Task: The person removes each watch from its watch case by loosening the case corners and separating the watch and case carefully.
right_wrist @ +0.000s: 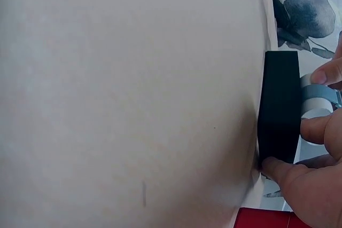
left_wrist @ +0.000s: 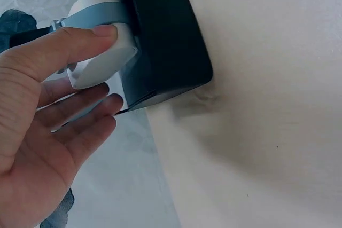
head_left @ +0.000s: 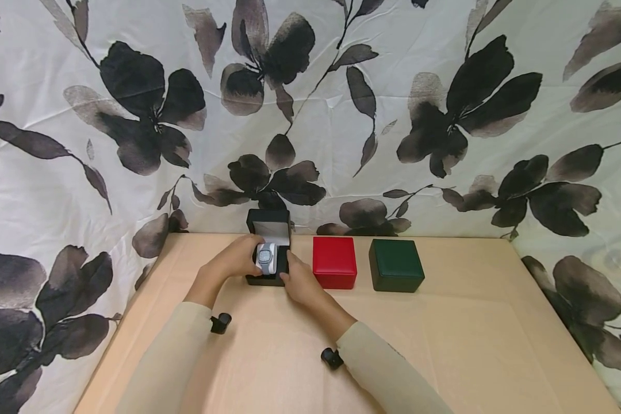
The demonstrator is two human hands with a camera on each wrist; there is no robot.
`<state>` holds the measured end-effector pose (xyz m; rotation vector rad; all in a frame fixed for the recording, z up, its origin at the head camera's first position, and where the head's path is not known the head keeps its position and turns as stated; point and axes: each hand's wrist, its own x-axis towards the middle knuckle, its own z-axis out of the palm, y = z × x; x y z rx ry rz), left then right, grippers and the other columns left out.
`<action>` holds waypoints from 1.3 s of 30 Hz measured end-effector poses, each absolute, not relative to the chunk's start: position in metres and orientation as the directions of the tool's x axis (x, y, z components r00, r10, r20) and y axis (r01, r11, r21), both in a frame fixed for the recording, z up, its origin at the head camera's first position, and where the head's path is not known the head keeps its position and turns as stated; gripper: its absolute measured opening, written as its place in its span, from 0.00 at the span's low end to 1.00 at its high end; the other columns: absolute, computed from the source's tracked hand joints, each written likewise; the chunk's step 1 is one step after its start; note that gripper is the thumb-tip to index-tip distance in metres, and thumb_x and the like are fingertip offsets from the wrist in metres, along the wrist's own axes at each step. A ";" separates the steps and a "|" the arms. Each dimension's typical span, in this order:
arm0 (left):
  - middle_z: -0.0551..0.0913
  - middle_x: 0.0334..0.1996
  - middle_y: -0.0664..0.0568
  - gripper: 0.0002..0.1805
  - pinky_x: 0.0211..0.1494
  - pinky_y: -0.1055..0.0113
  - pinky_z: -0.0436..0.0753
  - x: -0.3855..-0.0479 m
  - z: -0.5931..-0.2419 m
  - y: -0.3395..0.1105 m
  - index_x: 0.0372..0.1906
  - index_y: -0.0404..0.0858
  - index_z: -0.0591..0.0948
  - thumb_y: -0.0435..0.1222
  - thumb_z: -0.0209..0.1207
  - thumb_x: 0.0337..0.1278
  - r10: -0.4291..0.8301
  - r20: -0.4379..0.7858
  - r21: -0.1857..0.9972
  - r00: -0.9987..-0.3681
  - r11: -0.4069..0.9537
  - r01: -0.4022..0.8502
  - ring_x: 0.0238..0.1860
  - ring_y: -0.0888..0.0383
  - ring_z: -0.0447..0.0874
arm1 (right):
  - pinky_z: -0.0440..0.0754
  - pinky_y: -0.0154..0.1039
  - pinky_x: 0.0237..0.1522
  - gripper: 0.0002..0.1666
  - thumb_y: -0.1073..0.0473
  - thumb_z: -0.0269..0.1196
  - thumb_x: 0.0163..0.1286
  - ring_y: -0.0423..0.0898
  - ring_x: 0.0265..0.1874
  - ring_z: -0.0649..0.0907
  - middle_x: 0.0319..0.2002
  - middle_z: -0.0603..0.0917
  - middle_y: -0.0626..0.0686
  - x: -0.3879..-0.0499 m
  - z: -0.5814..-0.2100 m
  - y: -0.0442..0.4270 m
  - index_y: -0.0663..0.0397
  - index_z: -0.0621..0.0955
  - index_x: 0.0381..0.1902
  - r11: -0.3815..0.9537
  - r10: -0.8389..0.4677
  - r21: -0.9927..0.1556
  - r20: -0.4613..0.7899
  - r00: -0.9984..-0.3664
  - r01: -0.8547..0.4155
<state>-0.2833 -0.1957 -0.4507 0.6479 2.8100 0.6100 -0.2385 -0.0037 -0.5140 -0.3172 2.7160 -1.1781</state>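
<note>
A: Edges first: where to look?

B: At the black box [head_left: 267, 282], set close to the back edge of the table [head_left: 471, 322], left of its middle, with the lid [head_left: 268, 215] tipped up in front of the floral cloth [head_left: 357, 109].

A: Any room to the sides?

B: Little on the right: just a narrow gap, partly taken up by the right hand [head_left: 303, 278], then the red box [head_left: 334, 263], another narrow gap, and the green box [head_left: 395, 265]. Past that, a broad stretch of table to the slanting right edge. On the left, a similar stretch, partly covered by the left hand [head_left: 238, 259]. Most room toward the front, though crossed by both sleeved forearms [head_left: 388, 362].

A: Where to find the watch [head_left: 266, 258]?

B: At the mouth of the black box, with its strap [left_wrist: 96, 15] wrapped around a white cushion [left_wrist: 104, 65]. Can't tell how far down inside.

A: And the left hand, how posed?

B: Reaching in from the left, palm toward the left wrist camera. Pinching the cushion, with the thumb [left_wrist: 80, 45] laid across it next to the strap and the other fingers spread on the opposite side.

A: Right hand?

B: Gripping the black box from its right side, with one fingertip at the lower front corner and another up at the rim, close to the cushion. Touching the cushion? Can't tell.
</note>
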 end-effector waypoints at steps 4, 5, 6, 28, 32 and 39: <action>0.85 0.45 0.43 0.38 0.51 0.57 0.83 -0.280 -0.445 -0.196 0.60 0.27 0.78 0.30 0.78 0.36 0.445 -0.091 0.449 -0.891 0.817 0.362 0.42 0.51 0.80 | 0.68 0.51 0.76 0.41 0.62 0.61 0.76 0.59 0.75 0.70 0.78 0.65 0.64 -0.238 -0.512 -0.003 0.67 0.58 0.79 0.670 -0.264 -0.728 -0.048 -0.963 -0.147; 0.85 0.44 0.43 0.38 0.50 0.57 0.83 -0.279 -0.444 -0.196 0.60 0.27 0.78 0.29 0.78 0.36 0.446 -0.088 0.451 -0.891 0.815 0.364 0.42 0.51 0.80 | 0.68 0.51 0.77 0.41 0.62 0.62 0.76 0.59 0.75 0.69 0.78 0.64 0.63 -0.238 -0.511 -0.002 0.67 0.57 0.79 0.669 -0.264 -0.728 -0.048 -0.963 -0.147; 0.85 0.44 0.43 0.38 0.50 0.57 0.83 -0.278 -0.442 -0.196 0.59 0.27 0.78 0.29 0.78 0.36 0.448 -0.086 0.453 -0.890 0.813 0.365 0.41 0.51 0.80 | 0.68 0.51 0.77 0.42 0.62 0.62 0.76 0.59 0.75 0.69 0.78 0.63 0.63 -0.238 -0.510 -0.002 0.66 0.57 0.80 0.667 -0.264 -0.731 -0.049 -0.963 -0.146; 0.84 0.48 0.44 0.36 0.52 0.55 0.86 -0.257 -0.408 -0.180 0.60 0.30 0.80 0.32 0.77 0.38 0.471 0.001 0.487 -0.882 0.770 0.412 0.46 0.49 0.82 | 0.79 0.52 0.68 0.49 0.67 0.66 0.71 0.61 0.68 0.76 0.76 0.67 0.62 -0.231 -0.452 0.025 0.56 0.54 0.83 0.480 -0.440 -0.842 0.012 -0.898 -0.247; 0.84 0.51 0.43 0.36 0.55 0.54 0.86 -0.251 -0.401 -0.175 0.60 0.30 0.80 0.32 0.77 0.39 0.483 0.019 0.483 -0.876 0.763 0.431 0.49 0.47 0.83 | 0.76 0.54 0.70 0.51 0.66 0.67 0.70 0.59 0.74 0.71 0.79 0.62 0.59 -0.229 -0.443 0.032 0.55 0.54 0.83 0.459 -0.475 -0.850 0.011 -0.880 -0.259; 0.83 0.53 0.42 0.37 0.54 0.55 0.86 -0.243 -0.393 -0.166 0.62 0.29 0.79 0.34 0.77 0.41 0.496 0.029 0.467 -0.868 0.761 0.450 0.49 0.48 0.83 | 0.75 0.54 0.70 0.51 0.66 0.70 0.68 0.60 0.75 0.71 0.78 0.64 0.58 -0.227 -0.438 0.042 0.55 0.56 0.82 0.451 -0.471 -0.856 0.012 -0.882 -0.253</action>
